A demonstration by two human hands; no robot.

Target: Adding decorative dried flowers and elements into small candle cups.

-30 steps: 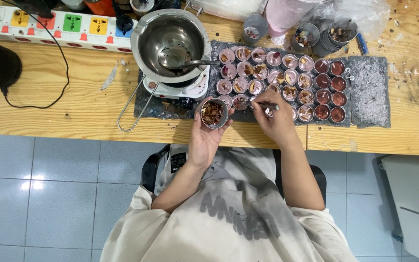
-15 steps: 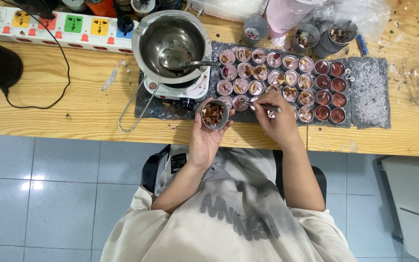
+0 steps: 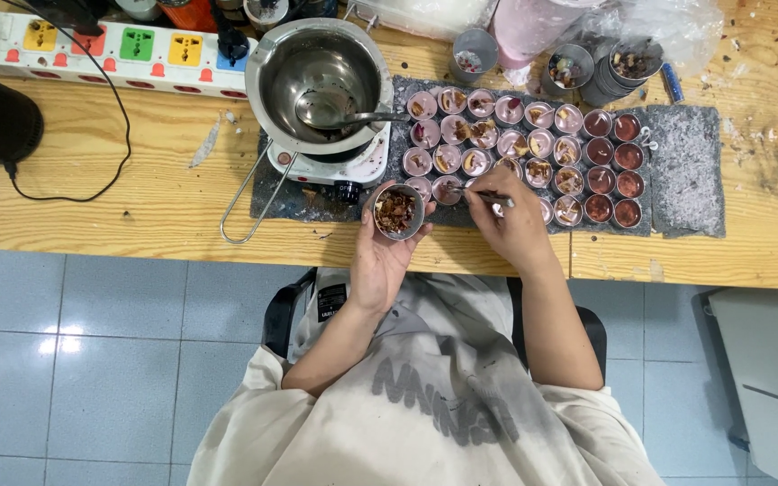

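Note:
My left hand [image 3: 380,252] holds a small metal cup of dried petals [image 3: 397,211] at the table's front edge. My right hand [image 3: 513,225] grips thin metal tweezers [image 3: 483,195], their tips over a small tin [image 3: 447,189] in the front row. Several rows of small round tins [image 3: 524,144] with pink and dark red wax stand on a grey mat [image 3: 686,171], many topped with dried bits.
A steel pot with a spoon [image 3: 321,85] sits on a small white heater [image 3: 326,166] to the left of the tins. A multicoloured power strip [image 3: 110,49] lies at the back left. Metal cups [image 3: 587,67] and a plastic bag [image 3: 659,27] stand behind.
My right hand with the tweezers has shifted slightly left, toward the front-row tin. The left hand and cup stay put.

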